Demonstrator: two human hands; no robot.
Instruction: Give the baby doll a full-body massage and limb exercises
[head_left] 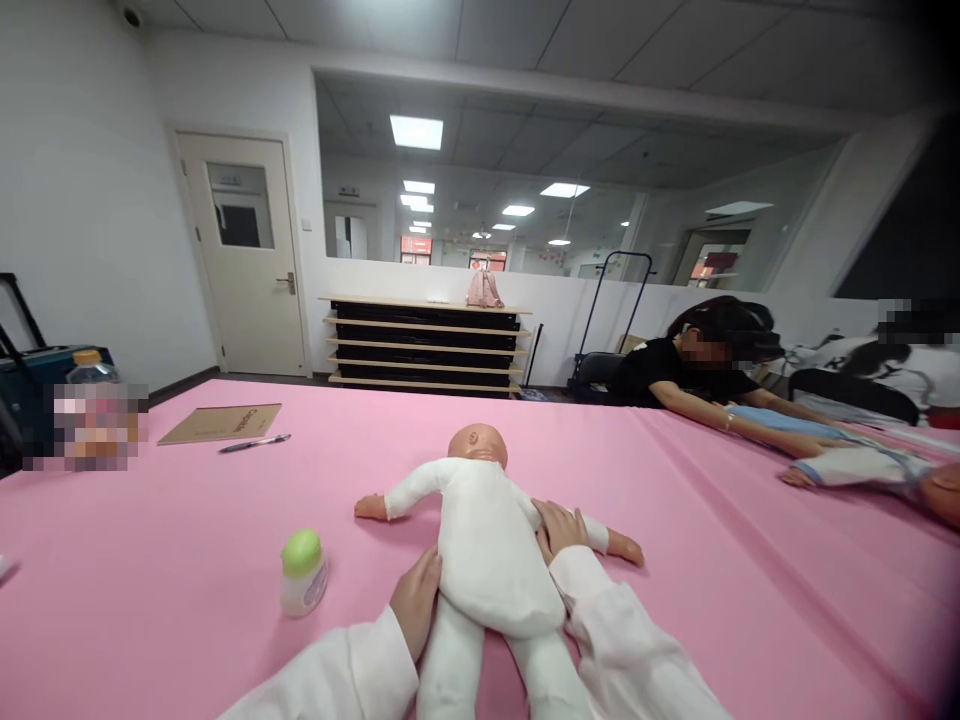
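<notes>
A baby doll (499, 550) with a white cloth body lies on the pink-covered table (172, 600), its arms spread and its legs toward me. An ear shows on its head, which points away from me. My left hand (417, 603) is pressed against the doll's side near the hip, closed on it, with some fingers hidden. Higher up on the other side, my right hand (559, 530) curls over the doll's upper arm and flank. To the left of my left hand stands a small bottle (304, 590) with a green cap (303, 553).
Farther back on the left lie a brown notebook (221, 423) and a pen (255, 443). A blurred bottle (94, 410) stands at the left edge. On the right, a person in black (660, 375) leans over the table, arms stretched to another doll (870, 468).
</notes>
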